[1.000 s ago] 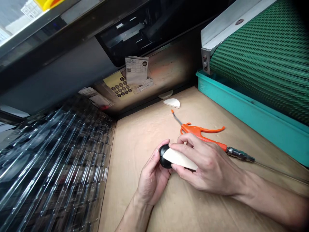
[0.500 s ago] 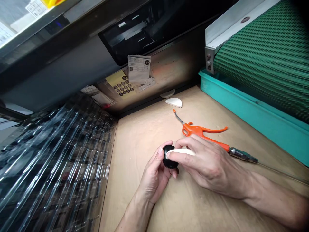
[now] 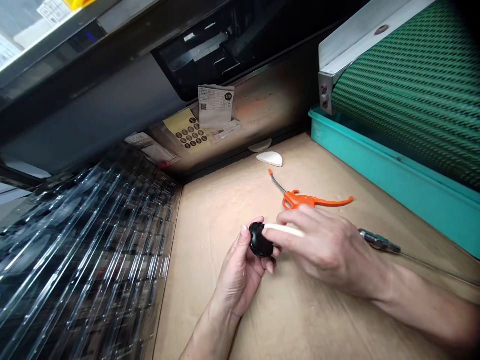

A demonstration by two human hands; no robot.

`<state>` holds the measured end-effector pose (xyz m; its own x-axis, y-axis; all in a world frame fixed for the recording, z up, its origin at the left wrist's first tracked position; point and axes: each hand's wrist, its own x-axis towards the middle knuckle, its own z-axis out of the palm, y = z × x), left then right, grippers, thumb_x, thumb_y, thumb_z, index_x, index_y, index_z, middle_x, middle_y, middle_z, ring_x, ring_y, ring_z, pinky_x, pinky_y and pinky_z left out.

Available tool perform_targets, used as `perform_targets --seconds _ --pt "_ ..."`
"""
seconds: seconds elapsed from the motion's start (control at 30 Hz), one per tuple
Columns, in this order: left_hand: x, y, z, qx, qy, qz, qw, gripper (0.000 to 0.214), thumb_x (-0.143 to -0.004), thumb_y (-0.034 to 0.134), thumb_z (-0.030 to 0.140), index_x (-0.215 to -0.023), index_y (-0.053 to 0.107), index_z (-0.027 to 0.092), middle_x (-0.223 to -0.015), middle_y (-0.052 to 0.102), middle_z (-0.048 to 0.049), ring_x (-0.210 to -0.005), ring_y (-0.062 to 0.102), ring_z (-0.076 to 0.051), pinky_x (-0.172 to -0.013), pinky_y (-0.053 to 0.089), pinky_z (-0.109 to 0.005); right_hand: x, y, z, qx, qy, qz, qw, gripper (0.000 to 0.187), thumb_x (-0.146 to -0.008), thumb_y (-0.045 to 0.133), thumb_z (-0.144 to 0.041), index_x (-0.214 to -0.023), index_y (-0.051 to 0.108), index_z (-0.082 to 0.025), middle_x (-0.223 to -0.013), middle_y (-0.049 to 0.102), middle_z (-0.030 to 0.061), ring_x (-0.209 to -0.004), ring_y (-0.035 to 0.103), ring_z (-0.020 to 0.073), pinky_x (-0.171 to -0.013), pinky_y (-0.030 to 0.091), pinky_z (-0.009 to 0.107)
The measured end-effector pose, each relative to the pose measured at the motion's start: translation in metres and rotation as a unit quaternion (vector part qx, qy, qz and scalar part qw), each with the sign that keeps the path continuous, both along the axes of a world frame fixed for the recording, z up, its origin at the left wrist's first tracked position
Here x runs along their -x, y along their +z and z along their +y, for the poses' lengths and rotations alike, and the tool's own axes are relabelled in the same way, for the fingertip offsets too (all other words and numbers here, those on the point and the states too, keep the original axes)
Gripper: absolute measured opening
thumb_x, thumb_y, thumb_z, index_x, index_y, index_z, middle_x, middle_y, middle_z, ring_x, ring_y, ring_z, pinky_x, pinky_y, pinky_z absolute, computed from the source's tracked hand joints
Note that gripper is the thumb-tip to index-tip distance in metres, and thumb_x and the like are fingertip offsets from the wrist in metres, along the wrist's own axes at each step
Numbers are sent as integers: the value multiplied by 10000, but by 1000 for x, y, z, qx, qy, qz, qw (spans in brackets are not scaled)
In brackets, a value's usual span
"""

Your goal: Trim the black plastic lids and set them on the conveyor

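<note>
A small, glossy black rounded part (image 3: 260, 241) sits between the thumb and fingers of my left hand (image 3: 240, 270), above the brown work surface. My right hand (image 3: 326, 250) pinches a thin white pad (image 3: 284, 229), its edge close against the black part's right side; whether they touch I cannot tell. Just beyond my right hand lies an orange air blow gun (image 3: 300, 199) with a bent metal nozzle, its handle partly hidden by that hand. Another half-round white pad (image 3: 270, 159) rests on the surface farther back.
Stacked clear plastic trays (image 3: 112, 250) fill the left side. On the right stands a teal bin (image 3: 393, 175) below a green conveyor belt (image 3: 412, 90). Paper labels (image 3: 216, 106) and a yellow sticker sheet (image 3: 187, 131) are on the metal panel behind. An air hose (image 3: 438, 269) runs off right.
My left hand has tilted the black part and shifted it slightly left and up. The white pad has drawn back from its face toward the right edge, and my right hand covers more of the blow gun.
</note>
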<state>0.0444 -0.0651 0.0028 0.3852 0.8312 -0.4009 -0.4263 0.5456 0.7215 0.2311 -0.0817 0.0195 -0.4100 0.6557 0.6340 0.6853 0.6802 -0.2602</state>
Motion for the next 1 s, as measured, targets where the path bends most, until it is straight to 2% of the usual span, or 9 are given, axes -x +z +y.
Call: perform_targets --seconds 0.17,0.43,0.53,0.6,0.67,0.77,0.83,0.9,1.0 --pt "1 0 3 1 -26 -5 1000 478 -983 439 515 -1152 599 97 -999 660 -148 -723 660 -185 -566 524 -246 -6 -6 3 9 -36 60 997 297 -956 528 -100 -1236 590 -176 -1096 573 82 -954 587 216 -792 465 347" --pt "2 0 1 -10 -15 3 1000 459 -962 510 501 -1026 657 72 -914 663 -125 -731 622 -157 -599 502 -235 -1 -10 3 36 -41 103 993 384 -960 539 -137 -1342 499 -139 -1159 601 86 -1020 613 221 -867 498 355" --pt "4 1 0 -48 -23 33 998 353 -929 602 419 -1086 642 106 -932 663 -104 -789 617 -159 -655 499 -249 0 -8 3 74 -54 164 982 422 -927 581 -174 -1341 500 -164 -1153 621 66 -1036 618 224 -883 501 351" --pt "6 1 -1 -92 -25 89 991 363 -868 695 370 -1142 621 144 -1027 665 -94 -862 622 -157 -721 504 -252 0 -4 2 141 -65 229 961 381 -896 612 -209 -1271 542 -203 -1114 643 27 -995 635 200 -849 512 315" --pt "6 -1 -3 -168 -4 189 967 451 -799 773 320 -1190 592 189 -1151 648 -81 -1012 617 -174 -861 499 -272 0 -1 2 218 -70 294 928 310 -877 622 -260 -1182 572 -234 -1077 654 -7 -945 645 176 -794 522 280" --pt "6 -10 -5 -315 39 353 880 583 -754 803 274 -1271 534 250 -1280 599 -61 -1210 550 -207 -1055 422 -333 1 0 3 288 -82 337 892 264 -877 610 -334 -1127 579 -254 -1083 648 -18 -951 640 177 -789 530 278" --pt "6 -15 -8 -371 48 401 836 649 -752 791 255 -1324 485 277 -1313 574 -56 -1235 539 -217 -1078 412 -361 3 -2 5 319 -83 330 885 275 -876 609 -349 -1134 578 -259 -1079 651 -15 -948 641 188 -795 540 290" --pt "7 -18 -10 -388 52 400 829 699 -745 786 231 -1355 450 281 -1314 568 -61 -1232 545 -224 -1067 429 -372 5 -6 6 344 -74 315 881 279 -877 606 -349 -1140 582 -259 -1066 657 -9 -901 650 192 -760 557 296" --pt "5 -14 -13 -373 70 365 850 724 -721 798 186 -1358 460 259 -1286 580 -77 -1215 556 -234 -1058 437 -366 6 -8 6 347 -71 299 886 281 -873 608 -340 -1139 591 -251 -1054 665 8 -869 657 200 -732 568 301"
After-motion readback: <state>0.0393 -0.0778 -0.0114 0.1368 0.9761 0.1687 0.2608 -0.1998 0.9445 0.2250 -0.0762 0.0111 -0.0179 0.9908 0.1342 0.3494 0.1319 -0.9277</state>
